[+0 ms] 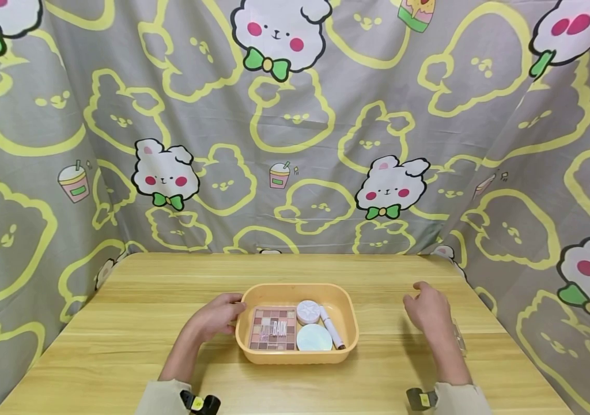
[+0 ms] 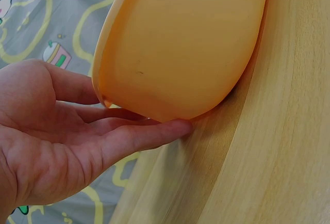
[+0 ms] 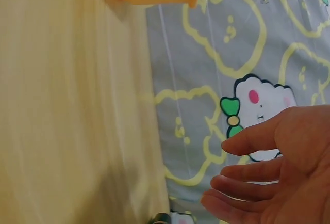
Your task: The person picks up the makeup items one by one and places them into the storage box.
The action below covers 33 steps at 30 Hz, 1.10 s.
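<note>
- Basket point(image 1: 297, 357): on the near part of the table point(image 1: 118, 323), long axis along nine-to-three o'clock; whether its base sits fully flat cannot be told.
- Left hand point(image 1: 216, 318): at the basket's nine o'clock end, fingers partly bent, gripping the rim.
- Right hand point(image 1: 427, 308): well apart at three o'clock, fingers loose and parted, holding nothing.
- Contents: palette point(image 1: 273, 329) at nine o'clock, star-marked round case point(image 1: 307, 312) at one, pale round case point(image 1: 314, 338) at four, white tube point(image 1: 332, 328) at three, lying aslant.
- Risk, tilt: raising by the left end alone would likely send contents sliding towards three o'clock; cause, one-sided support.
- Risk, slip: a shallow rim hold could give way under load.
- Risk, knock: a clear item point(image 1: 459, 337), partly hidden beside the right forearm, could be brushed by a careless sweep.
</note>
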Each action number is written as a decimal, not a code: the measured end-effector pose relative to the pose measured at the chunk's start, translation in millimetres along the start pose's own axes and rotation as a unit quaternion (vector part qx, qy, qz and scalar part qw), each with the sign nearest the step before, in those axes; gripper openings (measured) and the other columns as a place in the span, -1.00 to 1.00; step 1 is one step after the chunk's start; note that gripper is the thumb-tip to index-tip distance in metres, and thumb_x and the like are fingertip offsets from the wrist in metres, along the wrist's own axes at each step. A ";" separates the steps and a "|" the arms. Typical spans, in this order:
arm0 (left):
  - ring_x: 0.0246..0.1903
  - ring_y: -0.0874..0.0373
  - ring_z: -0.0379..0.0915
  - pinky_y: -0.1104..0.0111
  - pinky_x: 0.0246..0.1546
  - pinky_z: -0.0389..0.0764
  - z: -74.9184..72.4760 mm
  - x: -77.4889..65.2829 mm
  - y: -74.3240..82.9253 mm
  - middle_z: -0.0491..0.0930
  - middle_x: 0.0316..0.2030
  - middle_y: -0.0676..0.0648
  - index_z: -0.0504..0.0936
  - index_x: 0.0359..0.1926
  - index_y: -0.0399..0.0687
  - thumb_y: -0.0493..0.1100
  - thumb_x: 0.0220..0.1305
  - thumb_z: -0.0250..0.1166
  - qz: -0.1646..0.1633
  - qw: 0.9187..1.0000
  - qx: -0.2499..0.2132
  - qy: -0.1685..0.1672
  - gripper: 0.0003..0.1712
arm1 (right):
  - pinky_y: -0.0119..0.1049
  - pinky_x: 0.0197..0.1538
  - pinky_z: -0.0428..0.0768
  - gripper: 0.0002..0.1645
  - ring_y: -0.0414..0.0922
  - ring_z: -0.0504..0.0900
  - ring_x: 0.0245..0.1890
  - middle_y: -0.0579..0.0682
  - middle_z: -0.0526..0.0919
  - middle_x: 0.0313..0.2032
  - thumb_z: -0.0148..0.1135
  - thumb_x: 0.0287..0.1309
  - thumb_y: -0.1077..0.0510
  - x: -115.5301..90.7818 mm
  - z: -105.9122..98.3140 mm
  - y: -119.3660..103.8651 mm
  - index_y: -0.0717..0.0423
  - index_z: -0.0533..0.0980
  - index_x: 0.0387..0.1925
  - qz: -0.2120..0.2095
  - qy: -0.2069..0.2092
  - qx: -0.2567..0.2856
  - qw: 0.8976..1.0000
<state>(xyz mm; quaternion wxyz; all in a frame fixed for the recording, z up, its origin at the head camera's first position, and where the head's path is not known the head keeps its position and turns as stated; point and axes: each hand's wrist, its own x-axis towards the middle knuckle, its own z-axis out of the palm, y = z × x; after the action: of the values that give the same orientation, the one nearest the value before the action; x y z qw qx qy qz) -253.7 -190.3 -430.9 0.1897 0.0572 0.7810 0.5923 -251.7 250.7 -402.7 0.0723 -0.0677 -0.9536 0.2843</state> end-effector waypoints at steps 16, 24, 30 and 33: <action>0.20 -0.22 0.51 0.01 -0.04 0.71 -0.1 0.1 -0.4 0.52 0.21 -0.40 0.26 0.42 -0.47 -0.23 0.57 -0.11 -0.004 1.000 0.002 0.006 -0.46 | 0.31 0.24 0.42 -0.33 0.55 0.39 0.17 0.64 0.43 0.16 0.03 0.22 0.16 7.9 11.7 22.0 0.61 0.35 0.22 0.016 0.003 -0.038 0.999; 0.19 -0.21 0.52 0.02 -0.05 0.71 -0.1 0.1 -0.7 0.52 0.20 -0.41 0.26 0.42 -0.48 -0.23 0.56 -0.11 -0.001 1.000 0.004 0.006 -0.45 | 0.30 0.25 0.42 -0.31 0.55 0.40 0.17 0.61 0.46 0.15 0.01 0.19 0.17 7.9 13.0 27.7 0.64 0.32 0.23 0.009 -0.014 -0.069 0.997; 0.18 -0.20 0.53 0.03 -0.06 0.71 0.0 -0.2 -0.5 0.51 0.21 -0.41 0.26 0.42 -0.48 -0.23 0.56 -0.11 0.000 1.000 0.002 0.006 -0.45 | 0.30 0.24 0.43 -0.31 0.57 0.38 0.17 0.62 0.43 0.16 0.01 0.21 0.15 6.9 12.3 29.7 0.64 0.31 0.23 0.025 -0.030 -0.078 0.996; 0.18 -0.20 0.53 0.03 -0.06 0.71 0.0 -0.4 -0.3 0.51 0.21 -0.41 0.26 0.42 -0.48 -0.23 0.56 -0.11 0.000 1.000 0.000 0.006 -0.46 | 0.31 0.20 0.46 -0.31 0.58 0.38 0.15 0.64 0.42 0.16 0.01 0.21 0.15 6.1 12.2 30.3 0.66 0.32 0.21 0.033 -0.035 -0.079 0.996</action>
<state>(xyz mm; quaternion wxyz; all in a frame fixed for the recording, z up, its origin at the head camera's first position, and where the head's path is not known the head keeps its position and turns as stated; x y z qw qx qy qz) -253.3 -190.5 -431.1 0.1848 0.0532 0.7825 0.5922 -257.1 270.4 -428.9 0.0242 -0.0949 -0.9722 0.2127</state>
